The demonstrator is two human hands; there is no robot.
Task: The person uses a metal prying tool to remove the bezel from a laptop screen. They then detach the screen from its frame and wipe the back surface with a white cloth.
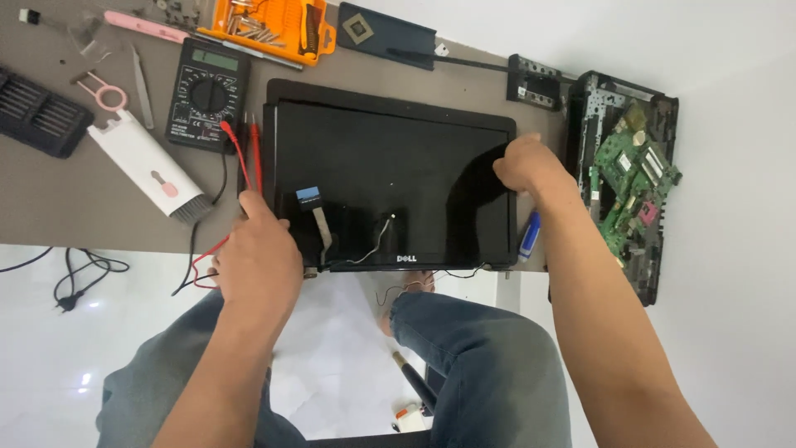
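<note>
A black laptop screen panel (390,178) lies flat on the brown table (75,207), its hinge edge toward me. A flat ribbon cable with a blue tab (310,199) and thin wires lie on the glass. My left hand (259,253) grips the panel's near left corner beside the hinge. My right hand (531,166) holds the panel's right edge, fingers curled over the bezel. A blue and white pen-like tool (530,236) rests just under my right wrist.
A black multimeter (207,93) with red probes (245,153) sits left of the screen, beside a white brush tool (149,164) and bit case (40,112). An orange screwdriver set (269,29) lies behind. The laptop base with green board (630,178) stands at the right.
</note>
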